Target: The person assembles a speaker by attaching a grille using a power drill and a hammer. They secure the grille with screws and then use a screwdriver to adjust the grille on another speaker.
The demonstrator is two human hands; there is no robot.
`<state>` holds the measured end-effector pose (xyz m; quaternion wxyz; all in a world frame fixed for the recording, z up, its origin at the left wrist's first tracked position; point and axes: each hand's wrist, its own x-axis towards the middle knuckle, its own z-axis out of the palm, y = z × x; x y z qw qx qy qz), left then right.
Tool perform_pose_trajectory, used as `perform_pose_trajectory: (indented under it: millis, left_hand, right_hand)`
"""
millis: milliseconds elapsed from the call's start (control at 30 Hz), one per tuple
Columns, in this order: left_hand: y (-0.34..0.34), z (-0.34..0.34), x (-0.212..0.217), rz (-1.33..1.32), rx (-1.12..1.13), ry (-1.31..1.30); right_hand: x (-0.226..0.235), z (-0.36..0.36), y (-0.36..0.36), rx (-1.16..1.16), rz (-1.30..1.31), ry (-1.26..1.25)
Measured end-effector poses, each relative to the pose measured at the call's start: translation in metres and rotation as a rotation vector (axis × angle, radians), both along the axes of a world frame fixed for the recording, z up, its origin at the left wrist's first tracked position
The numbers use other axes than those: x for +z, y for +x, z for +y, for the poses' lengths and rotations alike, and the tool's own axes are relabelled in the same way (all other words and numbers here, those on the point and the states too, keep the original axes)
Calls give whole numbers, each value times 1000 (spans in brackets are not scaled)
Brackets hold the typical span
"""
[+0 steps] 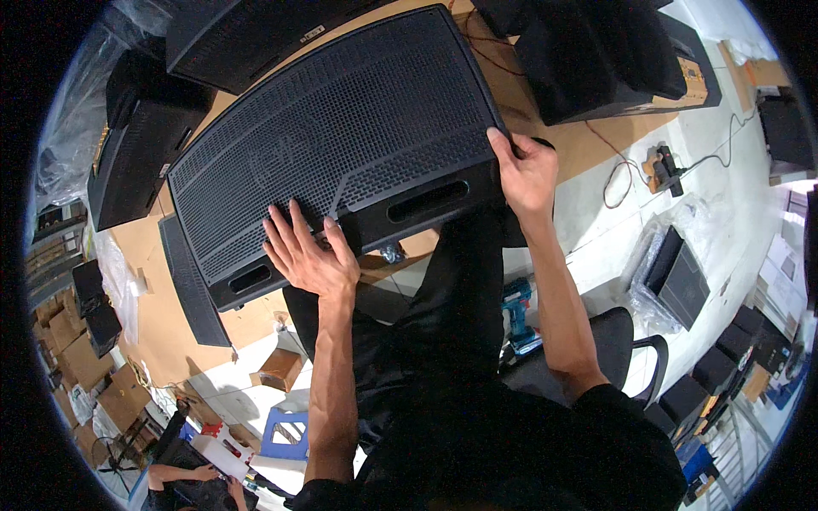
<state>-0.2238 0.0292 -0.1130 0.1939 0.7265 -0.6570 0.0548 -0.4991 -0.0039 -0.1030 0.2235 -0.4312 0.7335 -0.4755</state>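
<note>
A large black perforated speaker grille [341, 128] lies tilted across a cardboard-covered workbench [588, 140]. My left hand [308, 251] rests flat, fingers spread, on the grille's near edge beside a slot-shaped cut-out. My right hand [524, 170] grips the grille's right corner, thumb on top and fingers curled under the edge. Both forearms come up from below, over my black clothing.
Black speaker cabinets stand at the left [141, 140] and top right [596, 55]. A curved black panel [192, 285] lies left on the cardboard. A blue cordless drill [517, 311] and black office chair [626, 345] sit below. Another person's hands [200, 477] work at bottom left.
</note>
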Motion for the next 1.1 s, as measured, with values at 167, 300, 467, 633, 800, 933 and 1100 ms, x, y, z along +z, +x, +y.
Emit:
perform_pose_trajectory:
  millis: [167,300,467,633,800,933,1100]
  left_hand:
    - [-1,0,0,-24,-19,-31]
    - [0,-2,1,-28,-22,-16]
    - [4,-1,0,-1,-15,-18]
    - [2,-3,0,15,-28,-13]
    - [2,-2,0,12,-22,-27]
    - [3,-3,-1,16,-22,-22]
    - [3,-3,0,19,-21,-28]
  right_hand:
    - [3,10,-3,91,-348,-63]
    - [9,-5,-11,141,-36,-13]
    - [16,-13,-6,70,125,236]
    - [9,-56,40,132,585,299]
    - [13,-76,48,63,546,303]
    - [13,-72,49,58,555,336]
    - [14,-64,40,160,453,302]
